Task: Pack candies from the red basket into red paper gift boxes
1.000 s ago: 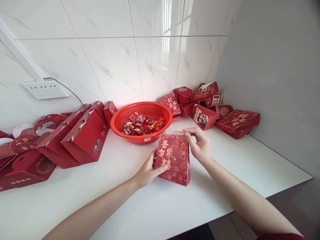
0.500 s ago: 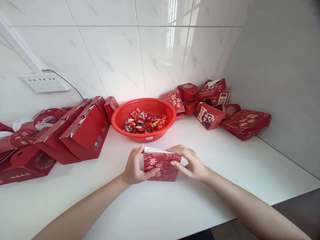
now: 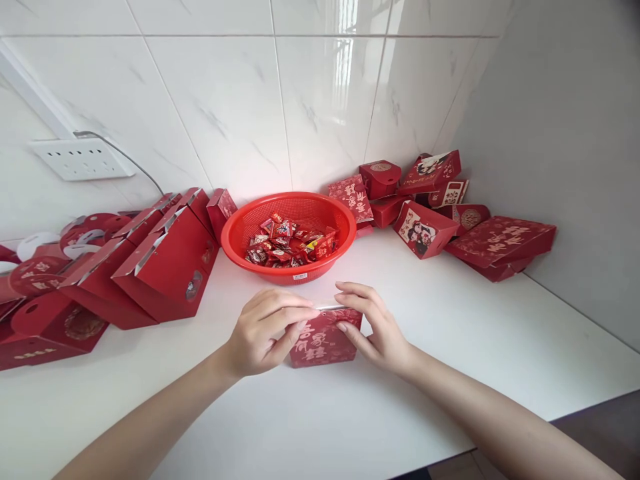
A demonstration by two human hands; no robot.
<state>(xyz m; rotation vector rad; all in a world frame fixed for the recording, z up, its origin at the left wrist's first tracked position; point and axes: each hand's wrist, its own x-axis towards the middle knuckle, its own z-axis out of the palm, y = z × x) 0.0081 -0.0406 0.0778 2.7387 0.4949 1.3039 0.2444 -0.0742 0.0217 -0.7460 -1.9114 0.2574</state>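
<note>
A red gift box [image 3: 327, 343] with pale Chinese characters stands upright on the white table in front of me. My left hand [image 3: 267, 333] is over its upper left corner, the thumb on the front face and the fingers reaching along the top edge. On the other side, my right hand [image 3: 375, 330] grips the upper right part, thumb against the front and fingers arched over the top. Only a thin pale line of the box's top shows between the hands. Behind the box sits a red plastic basket [image 3: 320, 271] with several wrapped candies [image 3: 280, 243] inside.
Several red boxes [image 3: 165, 273] stand in rows on the left of the table [image 3: 280, 427]. More red boxes [image 3: 425, 230] lie piled at the back right. A tiled wall [image 3: 225, 100] with a socket strip [image 3: 80, 159] closes the back; a grey panel [image 3: 565, 133] bounds the right.
My left hand has moved from the box's left side up over its top edge. The white opening at the top has narrowed to a thin line. The view has shifted slightly.
</note>
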